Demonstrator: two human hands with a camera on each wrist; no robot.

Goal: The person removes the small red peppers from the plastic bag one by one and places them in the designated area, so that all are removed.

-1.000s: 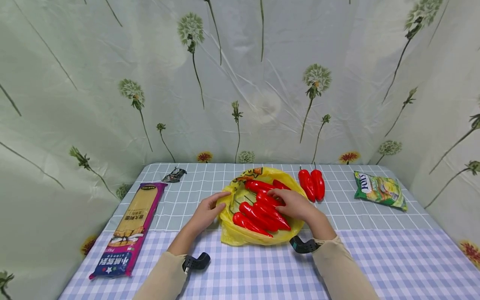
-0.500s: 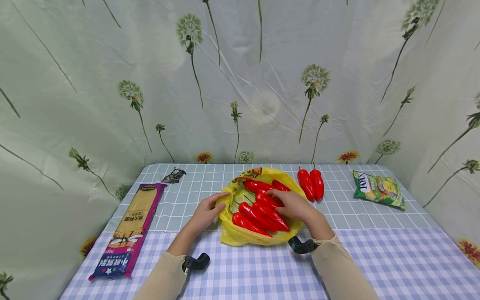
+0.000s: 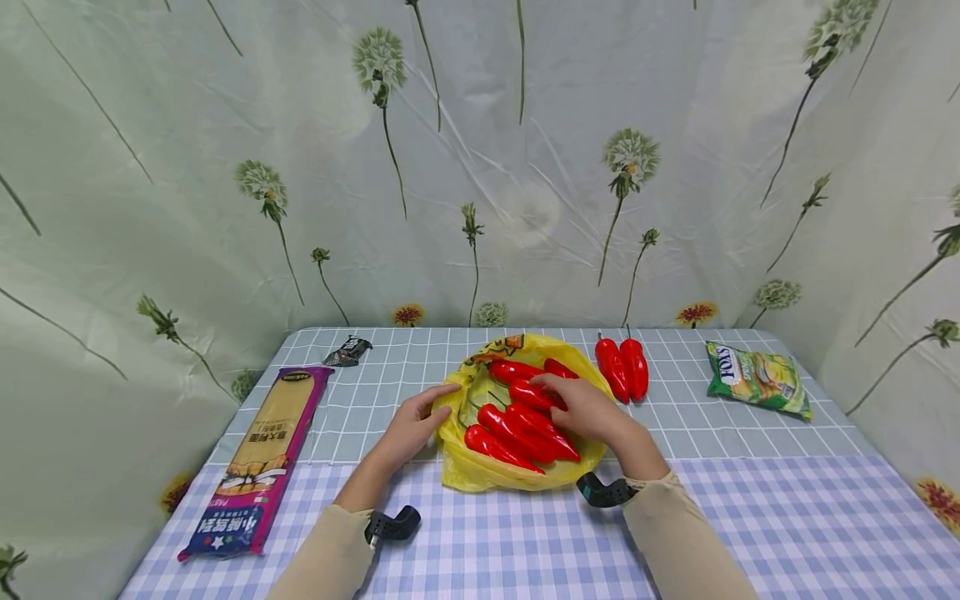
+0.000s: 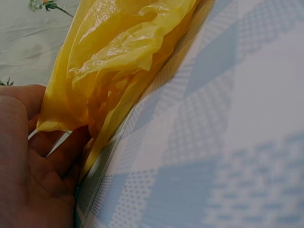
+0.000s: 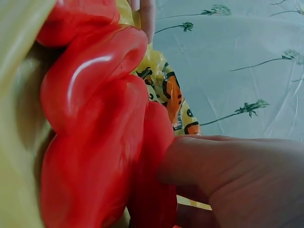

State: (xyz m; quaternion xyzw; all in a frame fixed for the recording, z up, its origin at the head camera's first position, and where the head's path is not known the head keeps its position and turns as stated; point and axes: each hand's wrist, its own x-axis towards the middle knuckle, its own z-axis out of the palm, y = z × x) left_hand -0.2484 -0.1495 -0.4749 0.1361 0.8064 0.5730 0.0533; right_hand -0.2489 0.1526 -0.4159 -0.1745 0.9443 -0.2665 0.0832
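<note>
A yellow plastic bag (image 3: 480, 477) lies with its mouth spread wide, several glossy red peppers (image 3: 517, 435) inside. On its left side my left hand (image 3: 411, 423) pinches the rim; in the left wrist view the thumb and fingers are on either side of the yellow plastic (image 4: 109, 57). My right hand (image 3: 587, 410) reaches in over the right rim and grips one red pepper (image 3: 528, 393) among the others. Up close in the right wrist view, the thumb presses on that pepper (image 5: 154, 152), and the other fingers are mostly hidden behind it.
Two more red peppers (image 3: 624, 371) lie just behind the bag's right side. A green Fox's candy bag (image 3: 759, 379) is at the far right. Along the left edge lies a long pasta pack (image 3: 255, 462), with a small black packet (image 3: 348, 351) beyond it.
The pepper under my right fingers has shifted slightly, showing more of its left end. My left hand and the yellow bag stay in place.
</note>
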